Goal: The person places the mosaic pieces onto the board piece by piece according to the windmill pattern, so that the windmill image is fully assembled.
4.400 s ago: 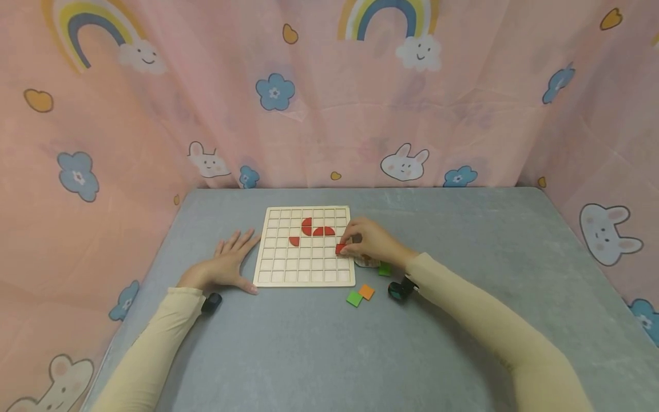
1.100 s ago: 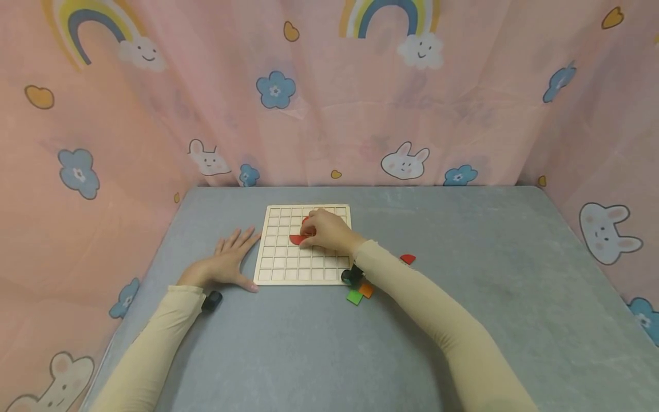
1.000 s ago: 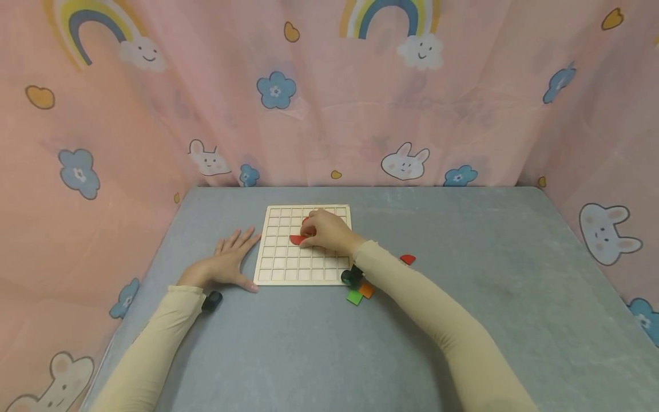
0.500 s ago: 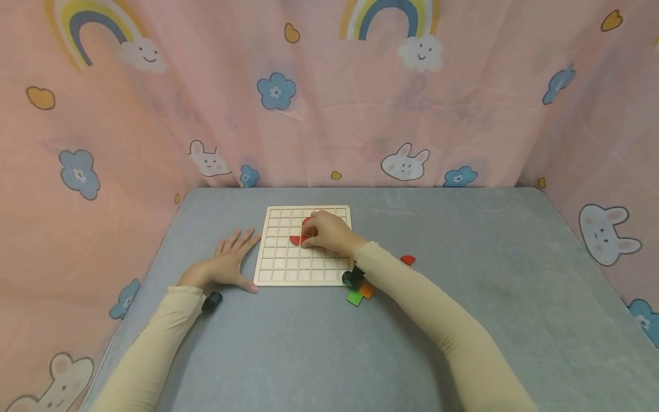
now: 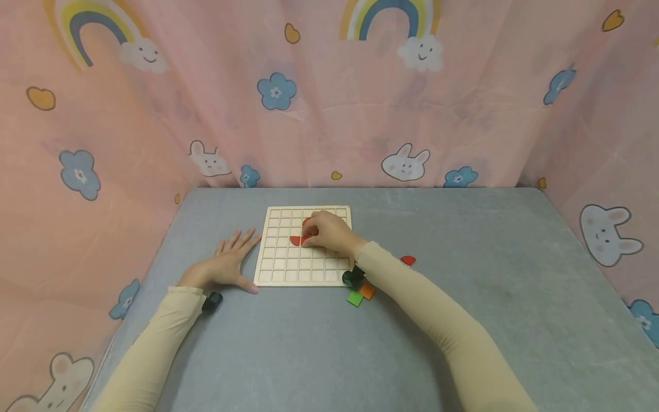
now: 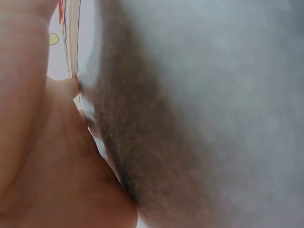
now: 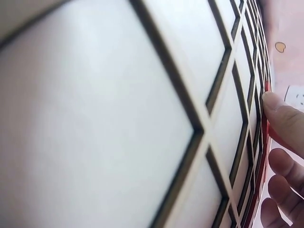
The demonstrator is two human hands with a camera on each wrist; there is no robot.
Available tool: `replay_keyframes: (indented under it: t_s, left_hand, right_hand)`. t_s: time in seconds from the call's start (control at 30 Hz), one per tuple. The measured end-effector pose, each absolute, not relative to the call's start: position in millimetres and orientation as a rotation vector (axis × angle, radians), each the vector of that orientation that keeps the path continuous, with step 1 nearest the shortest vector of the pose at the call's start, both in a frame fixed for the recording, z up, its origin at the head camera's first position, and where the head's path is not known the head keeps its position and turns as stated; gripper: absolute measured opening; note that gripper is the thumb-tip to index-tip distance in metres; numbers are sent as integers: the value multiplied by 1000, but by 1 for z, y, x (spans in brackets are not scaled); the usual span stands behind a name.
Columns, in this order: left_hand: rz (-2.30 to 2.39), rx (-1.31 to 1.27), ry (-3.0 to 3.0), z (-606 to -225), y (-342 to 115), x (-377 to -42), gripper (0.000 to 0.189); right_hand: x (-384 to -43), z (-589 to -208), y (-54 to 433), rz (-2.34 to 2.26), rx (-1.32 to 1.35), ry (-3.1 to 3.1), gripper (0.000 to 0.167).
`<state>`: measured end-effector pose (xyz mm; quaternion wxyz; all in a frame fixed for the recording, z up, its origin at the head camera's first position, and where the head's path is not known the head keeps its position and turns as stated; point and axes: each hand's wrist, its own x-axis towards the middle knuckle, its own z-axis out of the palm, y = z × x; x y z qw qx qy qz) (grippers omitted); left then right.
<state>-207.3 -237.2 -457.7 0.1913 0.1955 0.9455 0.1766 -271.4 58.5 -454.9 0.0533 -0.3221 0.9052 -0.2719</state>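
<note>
A pale wooden grid board (image 5: 278, 274) lies on the table. My right hand (image 5: 329, 233) is over its middle, thumb and fingers bent around a red quarter-circle tile (image 5: 304, 241). This tile lies beside another red quarter-circle piece (image 5: 295, 240) in the grid. Further back, a red piece (image 5: 306, 220) peeks out past my fingers; the hand hides the other red ones. In the right wrist view, my thumb (image 7: 280, 111) presses on red by the grid lines. My left hand (image 5: 226, 264) rests with spread fingers along the board's left edge, thumb near the front corner.
A green square tile (image 5: 354, 297) and an orange one (image 5: 367, 290) lie off the board's front right corner. Another red quarter-circle (image 5: 408, 260) lies beyond my right sleeve (image 5: 437, 315). A pink patterned curtain (image 5: 329, 114) surrounds the grey table (image 5: 288, 355).
From the board's right edge, my right hand has moved left with the red tile to the middle. Over the last second, that tile has settled slightly beside its neighbour. The left hand stays put.
</note>
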Motion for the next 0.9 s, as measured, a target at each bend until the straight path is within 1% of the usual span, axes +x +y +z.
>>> replay_keyframes:
  t_s: [0.27,0.43,0.6,0.8,0.9]
  left_hand:
    - [491,542,2669,-462,-238,-210,138]
    - [501,538,2669,-463,-238,-210,138]
    - [501,532,2669,-463,-238,-209,138]
    - [491,535,2669,-463,-237,-209,138]
    - [512,539,2664,-462,-237,-209,138]
  right_hand:
    - [-271,-452,63,-893,-939,2728,20]
    - [-268,-446,74,-979,-959,2718,14]
    - [-263,-443,94,-988,-967,2736,11]
    - [-248,-434,126,-1025,-881,2720,16]
    - [-240,-431,145,-1008,-893,2742,18]
